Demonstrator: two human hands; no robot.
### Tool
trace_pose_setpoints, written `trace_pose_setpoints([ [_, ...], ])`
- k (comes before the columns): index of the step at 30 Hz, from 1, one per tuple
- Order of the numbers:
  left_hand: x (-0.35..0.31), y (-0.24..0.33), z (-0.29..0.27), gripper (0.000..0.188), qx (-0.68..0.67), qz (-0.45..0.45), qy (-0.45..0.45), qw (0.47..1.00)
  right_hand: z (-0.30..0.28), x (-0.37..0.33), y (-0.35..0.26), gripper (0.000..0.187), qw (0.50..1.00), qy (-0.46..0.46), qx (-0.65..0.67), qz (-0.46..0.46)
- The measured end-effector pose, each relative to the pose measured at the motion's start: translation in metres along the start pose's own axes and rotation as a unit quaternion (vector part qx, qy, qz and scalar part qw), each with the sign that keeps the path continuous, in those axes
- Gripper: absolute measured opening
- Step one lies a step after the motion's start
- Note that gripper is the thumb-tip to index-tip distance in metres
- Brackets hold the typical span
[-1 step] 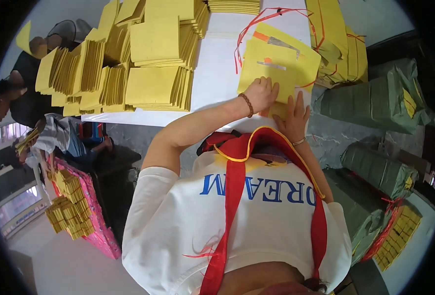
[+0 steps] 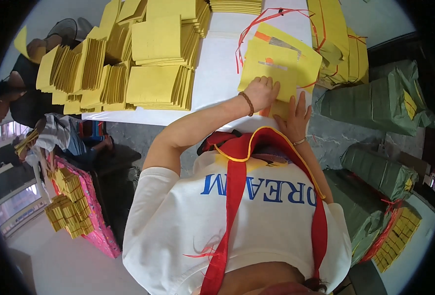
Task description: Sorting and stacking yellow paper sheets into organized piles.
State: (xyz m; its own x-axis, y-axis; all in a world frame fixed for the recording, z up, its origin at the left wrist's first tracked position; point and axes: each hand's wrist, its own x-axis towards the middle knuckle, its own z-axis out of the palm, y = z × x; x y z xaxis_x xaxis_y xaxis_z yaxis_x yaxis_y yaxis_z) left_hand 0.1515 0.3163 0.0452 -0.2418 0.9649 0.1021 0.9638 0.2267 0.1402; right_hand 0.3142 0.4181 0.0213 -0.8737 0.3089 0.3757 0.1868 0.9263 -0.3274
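Observation:
Yellow paper sheets (image 2: 308, 64) with orange and silver patches lie layered on the white table. My left hand (image 2: 261, 94) is closed, its bent fingers pressed together at the near edge of the top yellow sheet (image 2: 257, 66). Its thumb and the underside of the grip are hidden. Beside it, to the right and nearer my body, my right hand (image 2: 294, 119) rests with fingers spread over the lower end of the sheets, where a folded yellow part (image 2: 279, 108) shows between the hands.
Stacks of folded yellow paper (image 2: 159, 86) fill the table's left side. Red string (image 2: 239, 49) loops around the sheets. Tied yellow bundles (image 2: 331, 34) stand at the right, near green wrapped packs (image 2: 372, 105). Another person (image 2: 60, 137) is at the far left, beside a pink-covered table (image 2: 97, 216).

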Motion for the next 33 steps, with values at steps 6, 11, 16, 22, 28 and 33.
trace_pose_setpoints([
  [6, -0.045, -0.023, -0.098, 0.037, -0.167, -0.051, 0.237, 0.956, 0.021, -0.001, 0.006, 0.068, 0.993, 0.029, 0.086, -0.069],
  [11, -0.132, -0.061, -0.189, 0.045, -0.14, -0.032, 0.219, 0.965, 0.002, 0.004, 0.002, 0.051, 0.986, -0.114, -0.053, -0.106],
  [16, -0.212, -0.11, -0.188, 0.046, 0.143, -0.147, 0.089, 0.975, 0.0, 0.006, 0.002, 0.047, 0.986, -0.134, -0.024, -0.095],
  [22, -0.233, -0.136, -0.148, 0.05, 0.204, -0.16, 0.061, 0.964, 0.002, 0.005, 0.003, 0.047, 0.985, -0.153, -0.017, -0.079],
  [28, -0.241, -0.152, -0.128, 0.052, 0.126, -0.186, -0.018, 0.974, 0.001, 0.006, 0.002, 0.046, 0.984, -0.162, -0.008, -0.071],
  [33, -0.244, -0.15, -0.126, 0.057, -0.023, -0.256, -0.059, 0.965, 0.0, 0.007, 0.002, 0.048, 0.984, -0.162, -0.008, -0.072],
])
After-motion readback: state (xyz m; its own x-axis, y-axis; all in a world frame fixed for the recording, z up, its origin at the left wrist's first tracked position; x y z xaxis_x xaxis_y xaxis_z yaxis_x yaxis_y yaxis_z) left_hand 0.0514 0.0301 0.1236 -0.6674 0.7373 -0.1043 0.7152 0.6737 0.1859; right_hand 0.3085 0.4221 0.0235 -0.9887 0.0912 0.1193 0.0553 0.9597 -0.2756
